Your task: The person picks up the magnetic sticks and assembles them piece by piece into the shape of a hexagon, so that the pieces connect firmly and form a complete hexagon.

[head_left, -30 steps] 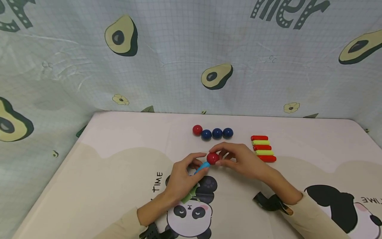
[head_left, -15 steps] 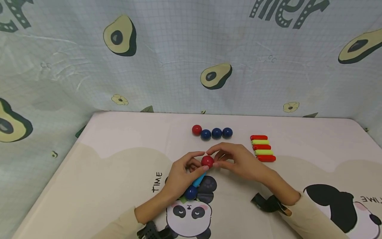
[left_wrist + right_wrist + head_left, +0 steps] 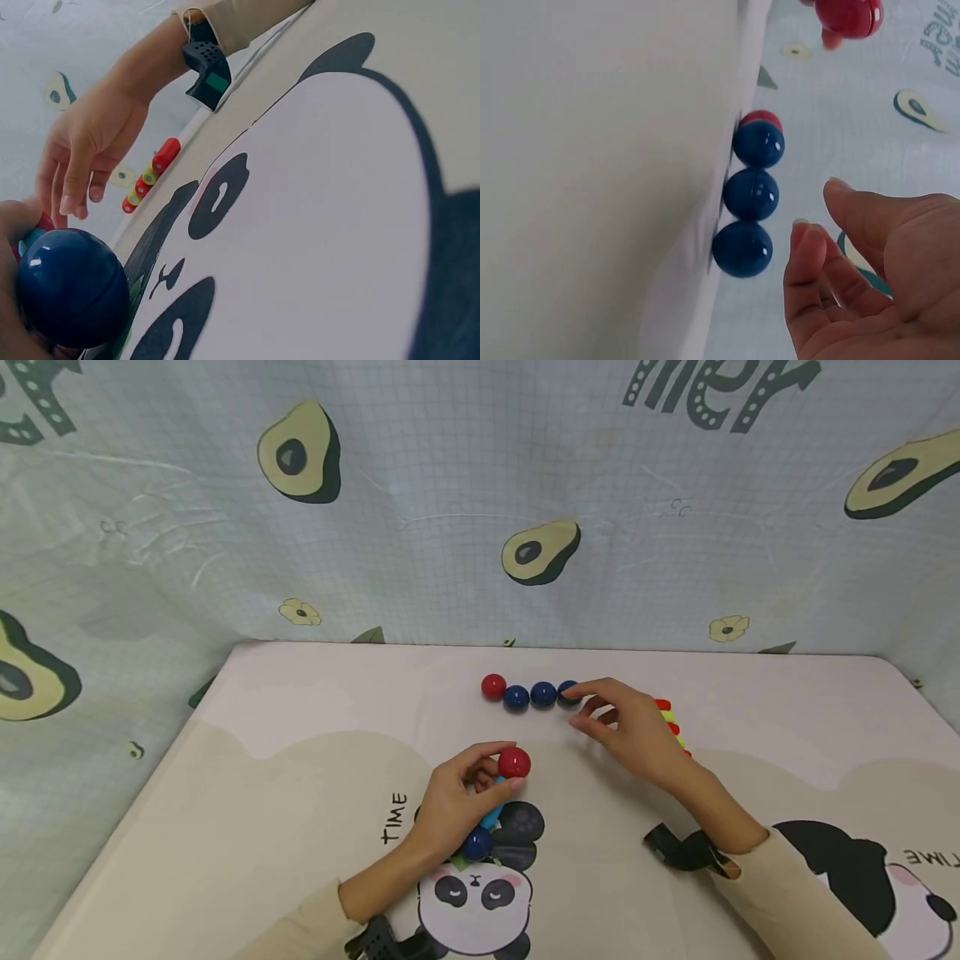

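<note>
The left hand pinches a ball-and-rod piece, red ball far and dark-blue ball near, beyond the printed panda face. The right hand, thumb and fingers parted, hovers beside the far row's rightmost ball.

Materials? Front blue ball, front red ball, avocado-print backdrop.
Front blue ball: likely hard plastic, glossy; sharp highlight, faint seam.
Front red ball: probably likewise; bright highlight, seam.
Avocado-print backdrop: perhaps plastic sheet or coated fabric, low sheen; shiny creases.
</note>
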`<state>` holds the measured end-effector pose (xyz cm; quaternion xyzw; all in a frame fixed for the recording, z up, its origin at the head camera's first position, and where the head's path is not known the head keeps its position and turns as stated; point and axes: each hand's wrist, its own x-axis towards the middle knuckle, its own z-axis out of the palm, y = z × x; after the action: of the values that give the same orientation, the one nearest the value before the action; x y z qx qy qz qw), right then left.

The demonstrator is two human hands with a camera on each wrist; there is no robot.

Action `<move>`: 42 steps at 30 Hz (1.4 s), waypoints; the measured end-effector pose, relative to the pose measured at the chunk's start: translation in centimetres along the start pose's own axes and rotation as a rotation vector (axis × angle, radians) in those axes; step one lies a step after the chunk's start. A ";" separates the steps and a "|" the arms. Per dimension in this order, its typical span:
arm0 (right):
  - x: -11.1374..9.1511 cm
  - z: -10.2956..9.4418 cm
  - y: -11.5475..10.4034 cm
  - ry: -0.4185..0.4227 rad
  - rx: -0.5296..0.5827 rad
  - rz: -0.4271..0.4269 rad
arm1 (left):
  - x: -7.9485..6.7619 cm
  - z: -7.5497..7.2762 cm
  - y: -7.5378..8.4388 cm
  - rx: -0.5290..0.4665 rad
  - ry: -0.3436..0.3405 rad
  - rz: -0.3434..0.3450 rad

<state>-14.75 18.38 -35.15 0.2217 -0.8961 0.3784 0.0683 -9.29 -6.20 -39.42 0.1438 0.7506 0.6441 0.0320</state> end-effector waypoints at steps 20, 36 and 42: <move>-0.6 -5.1 4.2 0.002 -0.181 0.163 | -0.1 -0.1 -0.3 0.012 0.014 0.020; -1.3 -6.7 7.4 -0.083 -0.212 0.272 | 0.0 -0.1 -0.1 0.040 0.012 0.001; -1.3 -6.9 8.0 -0.102 -0.214 0.275 | 0.0 -0.1 0.0 0.038 0.013 -0.002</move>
<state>-17.47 28.63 -35.87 0.1074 -0.9555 0.2747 -0.0064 -9.28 -6.31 -39.46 0.1394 0.7630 0.6306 0.0249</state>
